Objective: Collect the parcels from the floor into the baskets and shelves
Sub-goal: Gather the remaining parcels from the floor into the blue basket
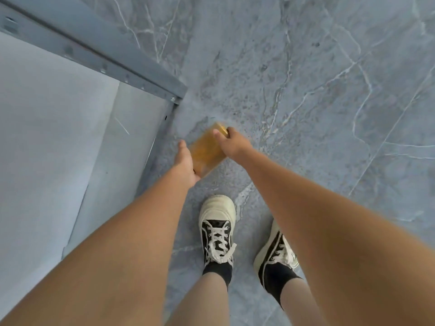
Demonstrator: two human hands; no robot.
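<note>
Both hands hold one tan parcel (205,149) low over the marble floor (317,90).

Gripping the parcel's far end, the right hand (231,142) curls its thumb over the top face; the left hand (186,164) clasps the near end from the side, fingers hidden beneath. Blurred and tilted, the parcel hangs just beside the corner post of the grey metal shelf (131,76), and the person's two cream-and-black sneakers (217,228) stand nearer the camera than that post.

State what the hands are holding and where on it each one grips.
A brown parcel, held by both hands: the right hand grips its far upper corner, the left hand its near lower corner.
</note>
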